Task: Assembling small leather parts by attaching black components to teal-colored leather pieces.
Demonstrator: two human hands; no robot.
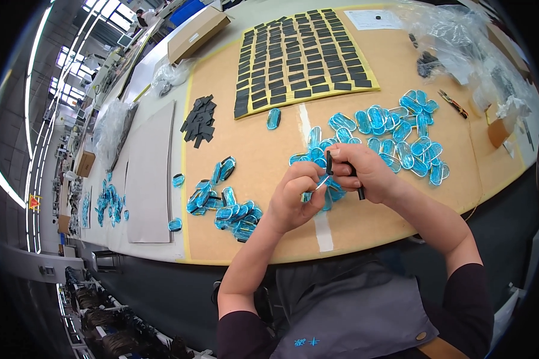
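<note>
My left hand (pixel 295 194) is closed, its thumb and fingertips pinching a small clear-and-blue oval piece (pixel 322 180) that is mostly covered by the fingers. Close beside it, my right hand (pixel 365 170) is closed too. Between its thumb and fingertip stands a short black strip (pixel 329 163), almost touching the left fingers. A black rod-like tool (pixel 361 192) sticks out below the curled right fingers; its kind I cannot make out. Under and behind both hands lies a loose heap of blue oval pieces with pale rims (pixel 341 122).
Left of my hands lies a pile of blue ovals with black strips (pixel 238 214). Rows of black rectangles (pixel 293 60) cover a yellow-edged sheet at the back. Loose black strips (pixel 199 121), a grey board (pixel 153 179), pliers (pixel 453 104) and plastic bags (pixel 461 42) surround the work area.
</note>
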